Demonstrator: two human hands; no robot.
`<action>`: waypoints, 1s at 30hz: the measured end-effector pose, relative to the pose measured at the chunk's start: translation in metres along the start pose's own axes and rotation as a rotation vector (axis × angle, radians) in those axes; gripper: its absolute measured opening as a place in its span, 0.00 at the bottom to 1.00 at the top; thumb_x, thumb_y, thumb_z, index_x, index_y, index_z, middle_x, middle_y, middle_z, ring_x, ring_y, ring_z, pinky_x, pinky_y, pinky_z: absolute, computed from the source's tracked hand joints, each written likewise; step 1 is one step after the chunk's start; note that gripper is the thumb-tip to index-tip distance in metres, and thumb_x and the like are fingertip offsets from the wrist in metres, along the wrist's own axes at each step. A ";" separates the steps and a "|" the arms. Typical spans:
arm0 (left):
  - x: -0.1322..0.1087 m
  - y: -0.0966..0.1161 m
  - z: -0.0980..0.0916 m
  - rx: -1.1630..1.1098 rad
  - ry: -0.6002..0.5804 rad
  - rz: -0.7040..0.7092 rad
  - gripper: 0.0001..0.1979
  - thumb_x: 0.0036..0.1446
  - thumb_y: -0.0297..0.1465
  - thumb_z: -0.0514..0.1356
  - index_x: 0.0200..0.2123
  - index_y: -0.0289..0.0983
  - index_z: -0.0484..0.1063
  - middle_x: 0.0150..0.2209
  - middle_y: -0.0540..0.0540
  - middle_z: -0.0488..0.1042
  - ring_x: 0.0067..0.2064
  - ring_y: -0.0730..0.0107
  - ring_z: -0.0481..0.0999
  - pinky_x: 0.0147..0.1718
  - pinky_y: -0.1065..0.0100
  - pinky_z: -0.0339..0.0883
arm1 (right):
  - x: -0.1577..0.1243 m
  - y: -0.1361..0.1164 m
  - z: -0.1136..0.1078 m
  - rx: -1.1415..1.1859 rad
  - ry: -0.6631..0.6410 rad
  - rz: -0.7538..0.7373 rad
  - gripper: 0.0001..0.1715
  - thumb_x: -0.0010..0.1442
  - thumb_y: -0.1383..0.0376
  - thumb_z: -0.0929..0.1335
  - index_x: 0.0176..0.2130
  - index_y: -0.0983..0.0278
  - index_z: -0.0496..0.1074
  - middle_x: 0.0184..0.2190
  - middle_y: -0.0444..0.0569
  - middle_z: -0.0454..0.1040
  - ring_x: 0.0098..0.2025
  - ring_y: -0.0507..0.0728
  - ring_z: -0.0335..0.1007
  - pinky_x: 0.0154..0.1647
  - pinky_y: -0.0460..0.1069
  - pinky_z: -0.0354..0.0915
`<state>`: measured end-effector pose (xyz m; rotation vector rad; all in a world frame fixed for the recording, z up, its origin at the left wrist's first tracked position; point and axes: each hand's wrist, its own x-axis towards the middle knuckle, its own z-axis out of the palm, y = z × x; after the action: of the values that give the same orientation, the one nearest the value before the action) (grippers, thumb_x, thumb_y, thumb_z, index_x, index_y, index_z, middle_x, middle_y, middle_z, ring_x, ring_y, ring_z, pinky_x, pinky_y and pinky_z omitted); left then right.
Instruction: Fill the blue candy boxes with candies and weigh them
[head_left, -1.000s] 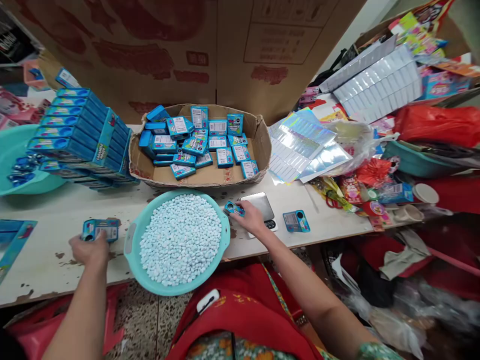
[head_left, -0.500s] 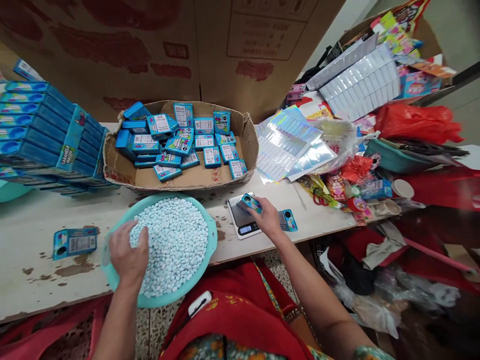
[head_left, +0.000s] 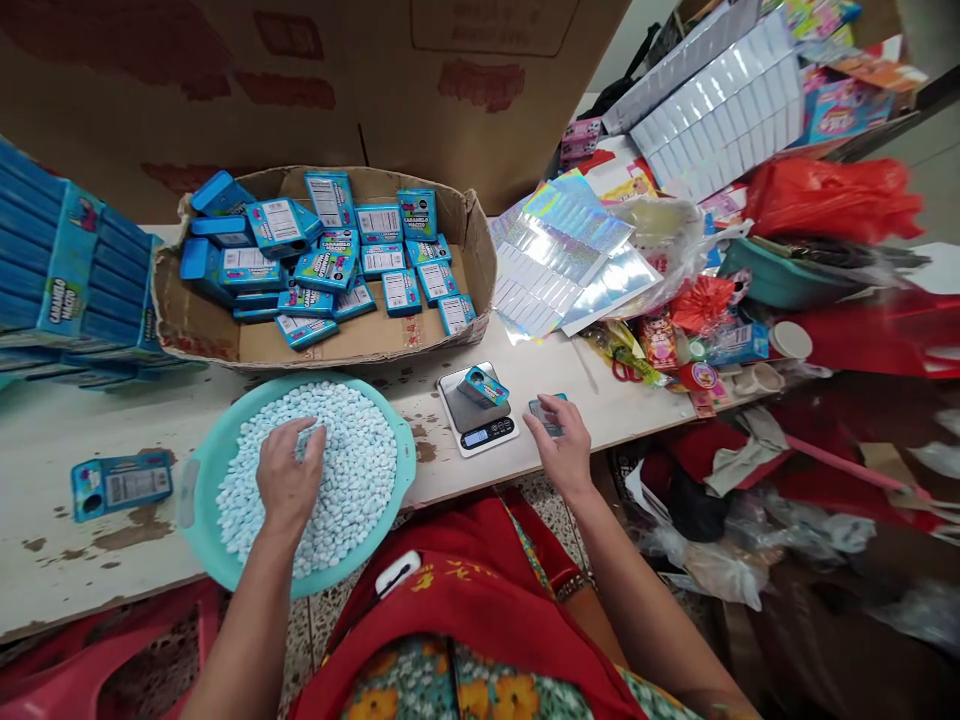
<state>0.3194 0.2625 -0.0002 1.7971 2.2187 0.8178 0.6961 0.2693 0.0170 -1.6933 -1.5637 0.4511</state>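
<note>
My left hand (head_left: 291, 478) rests palm down in the pale blue candies (head_left: 352, 470) that fill a teal basin (head_left: 409, 465), fingers bent into the pile. A small blue box (head_left: 482, 386) lies on a little digital scale (head_left: 478, 412) right of the basin. My right hand (head_left: 559, 445) lies just right of the scale, fingers apart over another small blue box (head_left: 546, 410) on the table. A further blue box (head_left: 121, 483) lies left of the basin.
A torn cardboard tray (head_left: 480, 260) holds several blue boxes behind the basin. Stacked blue cartons (head_left: 71, 285) stand at the left. Holographic sticker sheets (head_left: 562, 260), red bags and assorted packets crowd the right. A big cardboard box (head_left: 375, 80) forms the back wall.
My right hand let go of the small blue box on the scale and moved right onto the box beside it. My left hand left its box on the table and moved into the candies.
</note>
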 end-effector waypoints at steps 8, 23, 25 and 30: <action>0.002 0.011 0.010 -0.015 -0.022 0.057 0.15 0.60 0.39 0.52 0.38 0.36 0.73 0.40 0.43 0.76 0.45 0.61 0.73 0.47 0.64 0.63 | -0.011 0.009 0.004 0.095 -0.004 0.130 0.19 0.59 0.56 0.68 0.47 0.63 0.70 0.43 0.53 0.70 0.42 0.57 0.70 0.43 0.56 0.71; -0.004 0.013 0.013 -0.020 -0.119 0.105 0.16 0.61 0.41 0.52 0.41 0.37 0.72 0.43 0.42 0.74 0.47 0.60 0.71 0.48 0.62 0.63 | -0.010 0.005 0.010 0.078 -0.035 0.076 0.17 0.59 0.57 0.67 0.46 0.63 0.71 0.41 0.52 0.71 0.42 0.58 0.69 0.42 0.56 0.71; -0.007 0.013 0.014 -0.008 -0.146 0.144 0.16 0.61 0.40 0.52 0.42 0.37 0.72 0.44 0.41 0.73 0.48 0.59 0.70 0.50 0.60 0.62 | -0.009 0.003 0.013 0.084 -0.047 0.073 0.17 0.59 0.57 0.67 0.46 0.63 0.70 0.41 0.52 0.71 0.42 0.58 0.69 0.42 0.56 0.71; -0.009 0.013 0.017 -0.019 -0.122 0.121 0.14 0.60 0.39 0.53 0.44 0.38 0.71 0.45 0.40 0.72 0.50 0.57 0.69 0.51 0.58 0.62 | 0.006 0.008 0.042 0.065 -0.058 0.087 0.31 0.52 0.55 0.71 0.53 0.63 0.65 0.49 0.56 0.67 0.47 0.61 0.67 0.42 0.55 0.70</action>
<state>0.3407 0.2604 -0.0098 1.9326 2.0380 0.7269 0.6731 0.2876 -0.0146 -1.7173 -1.5041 0.5941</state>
